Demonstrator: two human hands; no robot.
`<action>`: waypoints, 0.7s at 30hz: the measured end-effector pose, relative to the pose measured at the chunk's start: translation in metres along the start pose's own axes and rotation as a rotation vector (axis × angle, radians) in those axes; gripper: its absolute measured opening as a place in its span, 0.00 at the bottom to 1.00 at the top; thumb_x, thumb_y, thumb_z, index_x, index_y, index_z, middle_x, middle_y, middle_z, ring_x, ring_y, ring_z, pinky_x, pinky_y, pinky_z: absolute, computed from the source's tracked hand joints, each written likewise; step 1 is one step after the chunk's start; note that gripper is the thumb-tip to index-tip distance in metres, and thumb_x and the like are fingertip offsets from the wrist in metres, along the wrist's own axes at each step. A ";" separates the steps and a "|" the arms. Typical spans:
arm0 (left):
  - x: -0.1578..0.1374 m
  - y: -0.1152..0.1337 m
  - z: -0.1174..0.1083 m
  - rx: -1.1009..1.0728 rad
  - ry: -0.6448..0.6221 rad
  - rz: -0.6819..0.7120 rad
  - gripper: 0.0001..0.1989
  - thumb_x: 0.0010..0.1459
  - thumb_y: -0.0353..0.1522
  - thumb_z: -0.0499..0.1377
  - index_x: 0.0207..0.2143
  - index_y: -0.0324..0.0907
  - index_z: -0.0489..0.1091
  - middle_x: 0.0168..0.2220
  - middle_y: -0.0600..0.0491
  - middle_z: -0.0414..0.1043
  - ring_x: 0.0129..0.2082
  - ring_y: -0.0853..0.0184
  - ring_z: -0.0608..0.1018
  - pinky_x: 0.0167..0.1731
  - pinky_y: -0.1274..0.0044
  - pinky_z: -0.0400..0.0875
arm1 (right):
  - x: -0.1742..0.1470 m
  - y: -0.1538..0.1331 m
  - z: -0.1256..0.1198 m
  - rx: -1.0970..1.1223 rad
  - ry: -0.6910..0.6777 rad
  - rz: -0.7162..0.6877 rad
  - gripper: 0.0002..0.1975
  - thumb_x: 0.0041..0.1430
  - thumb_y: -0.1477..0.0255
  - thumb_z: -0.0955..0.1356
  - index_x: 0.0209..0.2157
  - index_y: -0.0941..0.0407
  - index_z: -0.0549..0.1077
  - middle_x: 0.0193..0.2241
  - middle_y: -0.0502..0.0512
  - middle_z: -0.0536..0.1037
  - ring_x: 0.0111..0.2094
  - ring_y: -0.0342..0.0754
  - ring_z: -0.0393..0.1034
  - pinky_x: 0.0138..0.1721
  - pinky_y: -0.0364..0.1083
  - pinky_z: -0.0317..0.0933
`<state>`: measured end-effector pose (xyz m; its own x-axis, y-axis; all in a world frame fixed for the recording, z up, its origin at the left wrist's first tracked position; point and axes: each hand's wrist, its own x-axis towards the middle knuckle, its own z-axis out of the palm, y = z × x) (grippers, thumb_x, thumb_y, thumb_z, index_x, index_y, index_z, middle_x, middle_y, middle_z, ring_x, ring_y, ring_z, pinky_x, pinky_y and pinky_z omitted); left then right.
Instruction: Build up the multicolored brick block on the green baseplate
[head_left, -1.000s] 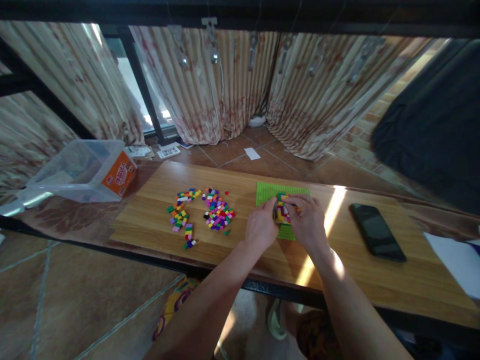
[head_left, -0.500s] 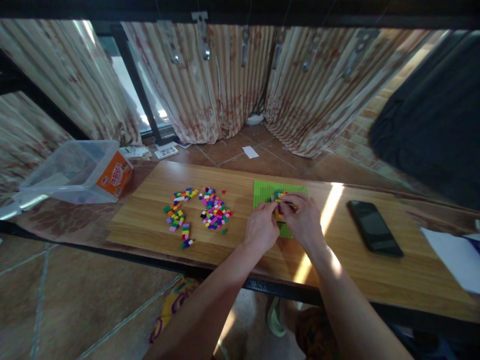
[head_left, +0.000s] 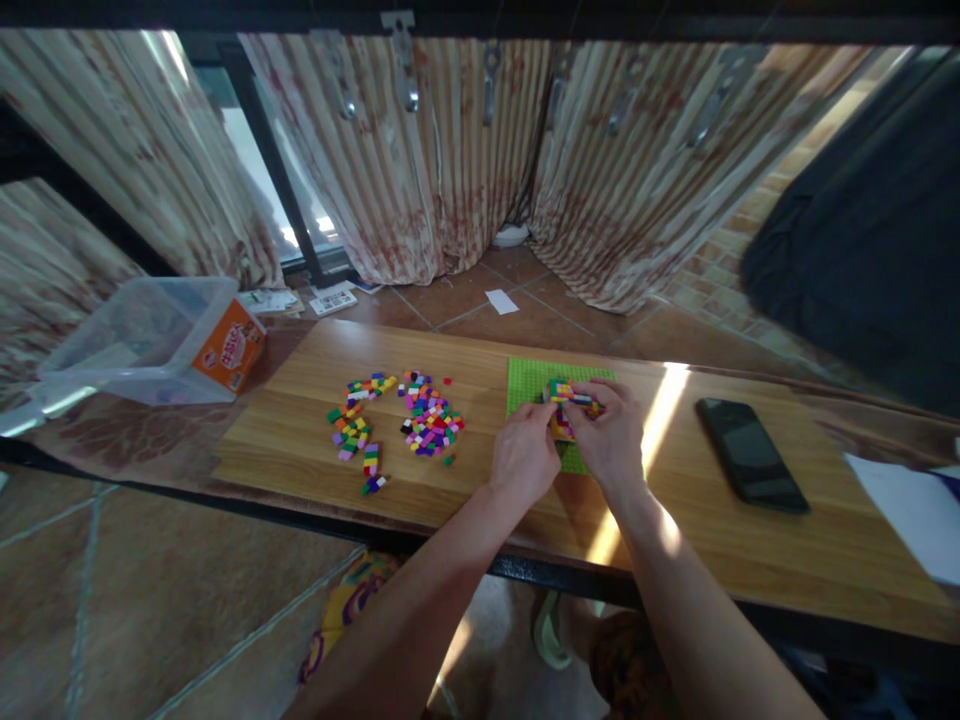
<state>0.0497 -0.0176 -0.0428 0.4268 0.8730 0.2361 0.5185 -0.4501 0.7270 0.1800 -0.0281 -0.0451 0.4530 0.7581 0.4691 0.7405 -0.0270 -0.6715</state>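
Note:
A structure of small multicoloured building bricks (head_left: 564, 389) stands on a green studded baseplate (head_left: 527, 374). My left hand (head_left: 526, 446) is closed at its near left side, fingertips pressed against the bricks. From the right, my right hand (head_left: 611, 432) grips the structure, its fingers bent over the far right edge and its thumb near the front. The hands hide much of the lower part of the structure and the baseplate's near side. Whether a loose brick sits between my fingertips is too small to make out.
Loose bricks lie left of the baseplate in a dense pile (head_left: 431, 420) and a curved scatter (head_left: 351, 430). A black phone (head_left: 751, 455) rests at the right, with white paper (head_left: 904, 515) beyond it. A clear plastic bin (head_left: 150, 345) stands at the far left.
My right hand's fingers have shifted slightly back and to the right, uncovering more of the structure's top. My left hand stays nearly in place, and the loose bricks look unchanged.

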 end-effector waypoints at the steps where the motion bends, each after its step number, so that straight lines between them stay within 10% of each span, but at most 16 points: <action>1: 0.000 0.000 0.000 0.009 -0.003 0.004 0.20 0.63 0.23 0.48 0.54 0.37 0.70 0.46 0.43 0.74 0.48 0.60 0.76 0.51 0.69 0.72 | 0.000 0.000 0.000 0.005 0.003 0.001 0.12 0.55 0.67 0.68 0.39 0.55 0.80 0.46 0.64 0.75 0.48 0.59 0.69 0.52 0.62 0.64; 21: -0.003 -0.001 -0.006 0.126 -0.071 0.040 0.22 0.61 0.22 0.49 0.55 0.40 0.68 0.44 0.46 0.73 0.47 0.61 0.75 0.50 0.69 0.72 | 0.002 -0.002 0.005 0.034 0.034 0.048 0.11 0.52 0.70 0.68 0.36 0.54 0.80 0.42 0.61 0.76 0.47 0.58 0.70 0.51 0.61 0.64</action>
<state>0.0436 -0.0188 -0.0407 0.4981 0.8404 0.2137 0.5870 -0.5082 0.6303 0.1764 -0.0234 -0.0460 0.5047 0.7339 0.4545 0.7003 -0.0403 -0.7127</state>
